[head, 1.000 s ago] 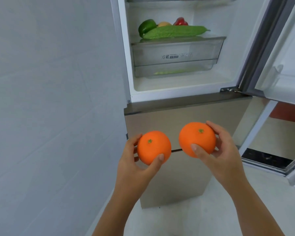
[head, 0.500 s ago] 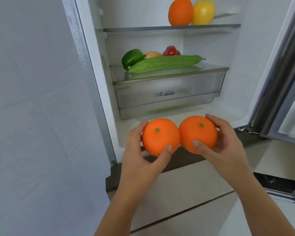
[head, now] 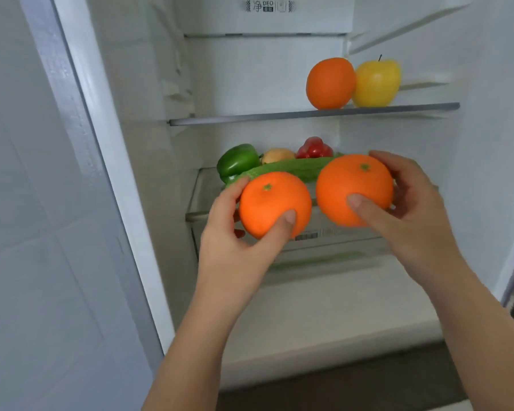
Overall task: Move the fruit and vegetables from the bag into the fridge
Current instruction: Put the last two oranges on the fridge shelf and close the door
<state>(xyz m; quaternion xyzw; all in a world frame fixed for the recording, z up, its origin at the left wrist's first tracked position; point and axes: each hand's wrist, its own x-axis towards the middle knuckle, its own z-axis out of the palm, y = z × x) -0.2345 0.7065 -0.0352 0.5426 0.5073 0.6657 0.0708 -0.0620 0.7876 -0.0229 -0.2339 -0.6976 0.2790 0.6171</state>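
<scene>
Oranges, two of them, fill the middle of my view at the mouth of the open fridge (head: 279, 69), one in each hand. The left orange (head: 275, 204) is gripped by the left hand (head: 232, 241): the thumb is pressed across its near face and the other fingers are curled round its far left side. The right orange (head: 355, 189) is held the same way by the right hand (head: 413, 209), thumb on the front, fingers wrapped over the top and right flank. Both fruits have their green stem ends turned upward. They sit side by side with a narrow gap between them, the right one a little higher. I see them held in the air in front of the clear crisper drawer (head: 339, 247), hiding part of its front; neither rests on anything.

Just behind them, on the cover over that drawer, lie a green bell pepper (head: 238, 161), a long bumpy green gourd (head: 291, 170), a red pepper (head: 313, 148) and a pale yellowish item (head: 278, 155) that I cannot identify. Above, the glass shelf (head: 250, 116) carries a third orange (head: 330, 83) just beside a yellow apple (head: 377, 83), toward its right end. A small printed label (head: 267, 6) sits on the panel at the top of the compartment. Left of the fridge runs a pale tiled wall (head: 27, 232).
</scene>
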